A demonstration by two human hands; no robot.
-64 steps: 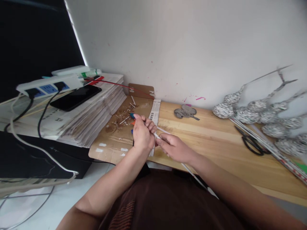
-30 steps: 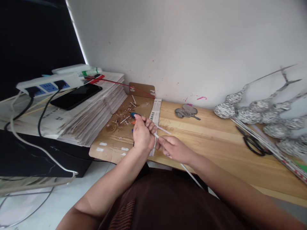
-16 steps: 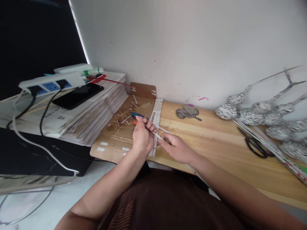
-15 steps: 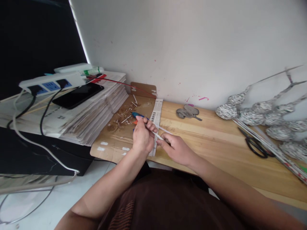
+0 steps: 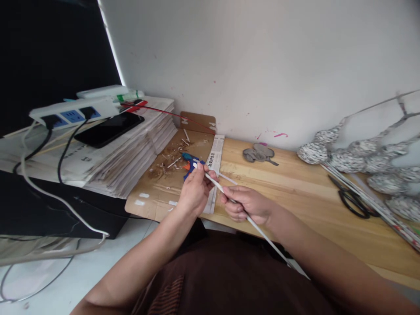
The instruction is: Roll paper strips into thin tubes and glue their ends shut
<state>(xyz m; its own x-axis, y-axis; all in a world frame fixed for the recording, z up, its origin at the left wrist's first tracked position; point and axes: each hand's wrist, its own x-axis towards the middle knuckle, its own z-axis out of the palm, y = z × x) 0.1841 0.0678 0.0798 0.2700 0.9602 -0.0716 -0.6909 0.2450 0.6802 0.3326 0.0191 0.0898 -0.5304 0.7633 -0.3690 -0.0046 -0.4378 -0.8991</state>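
Note:
A thin whitish stick (image 5: 265, 236), apparently rolled paper, runs through both hands and slants down right past my front. My left hand (image 5: 196, 191) pinches it close to its upper end. Wrapped around it further down is my right hand (image 5: 248, 204). A blue and orange glue gun (image 5: 188, 162) lies just beyond my left fingers, partly hidden by them. Under it is a stained cardboard sheet (image 5: 157, 197) strewn with scraps. A printed newspaper strip (image 5: 215, 157) lies along the cardboard's right edge, behind my hands.
At left, a newspaper stack (image 5: 154, 135) carries a power strip (image 5: 72, 114) and a black phone (image 5: 110, 130). Grey pieces (image 5: 259, 153) lie near the wall. Black-handled scissors (image 5: 352, 203), long paper rods (image 5: 370, 205) and woven paper gourd shapes (image 5: 313, 153) are on the right.
The stick now reaches well past my right hand toward the lower right. My right hand has shifted slightly right, and more of the glue gun shows beyond my left hand.

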